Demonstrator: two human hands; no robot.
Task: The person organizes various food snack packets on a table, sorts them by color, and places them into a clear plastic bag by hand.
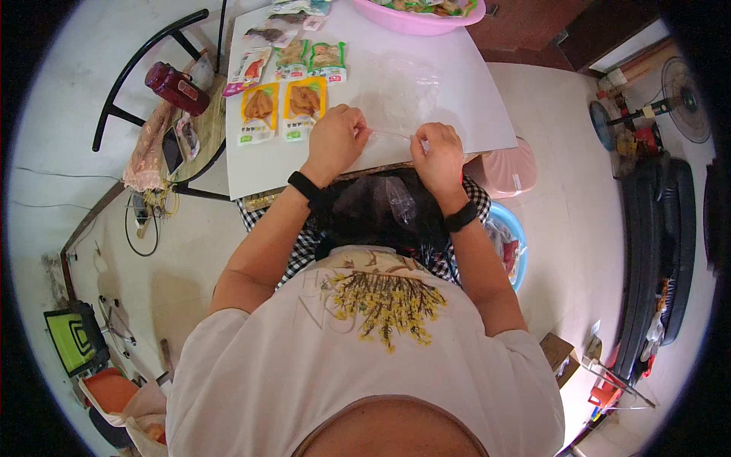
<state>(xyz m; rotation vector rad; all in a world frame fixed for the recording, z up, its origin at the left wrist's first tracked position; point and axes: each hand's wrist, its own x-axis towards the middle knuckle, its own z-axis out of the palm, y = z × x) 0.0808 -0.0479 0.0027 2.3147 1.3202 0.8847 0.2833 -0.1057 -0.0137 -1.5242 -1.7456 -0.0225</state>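
A clear plastic bag lies flat on the white table, its near edge stretched between my two hands. My left hand pinches one end of that edge between thumb and forefinger. The other end is pinched in my right hand. Just left of my left hand are two yellow-edged food packets, side by side. Behind them lie two green-edged packets and a pink-and-white packet. A dark plastic bag covers my lap, with a crumpled piece of clear plastic on it.
A pink basin holding several packets stands at the table's far edge. Left of the table, a chair carries a dark red bottle and a phone. A blue basin and a pink bin stand on the floor at right.
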